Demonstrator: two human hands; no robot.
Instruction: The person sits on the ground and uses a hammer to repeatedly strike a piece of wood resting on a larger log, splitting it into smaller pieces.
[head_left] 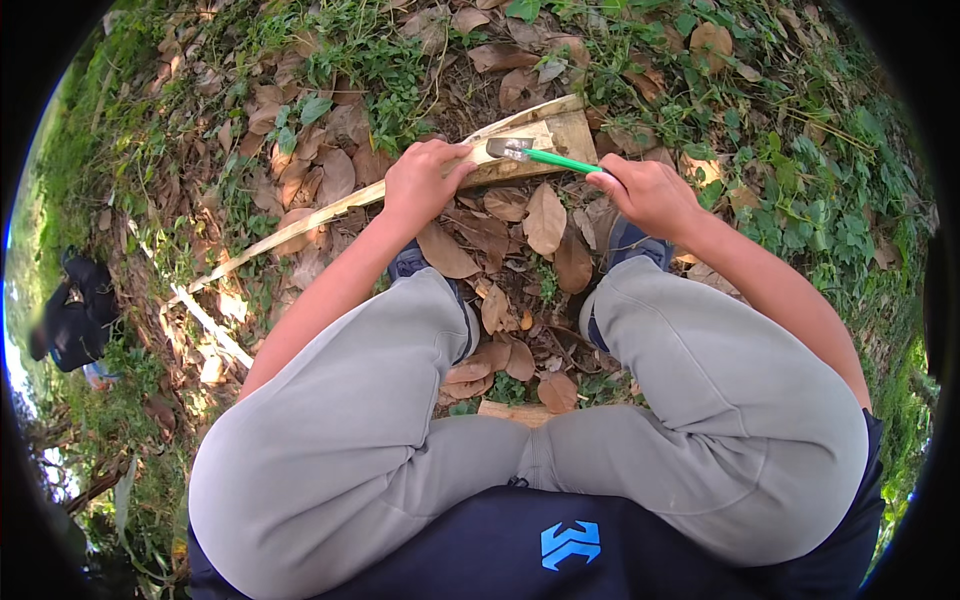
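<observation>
Gripped green-handled tool [550, 159] in right hand [652, 197], wood strip [482, 153] in left hand [425, 184], above board [575, 136]; likely needed steady bracing.

A lane of dry leaves [545, 218] between two dark shoes [643, 245] offers passage to the near edge of a wooden board [577, 137]; a long pale strip [300, 230] blocks the left, a green-handled tool [562, 161] crosses above the board, and grey-trousered legs [340, 390] flank the route.

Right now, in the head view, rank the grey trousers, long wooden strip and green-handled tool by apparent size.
Grey trousers, which sit nearer the camera
Long wooden strip
Green-handled tool, its end hidden by the right hand
</observation>
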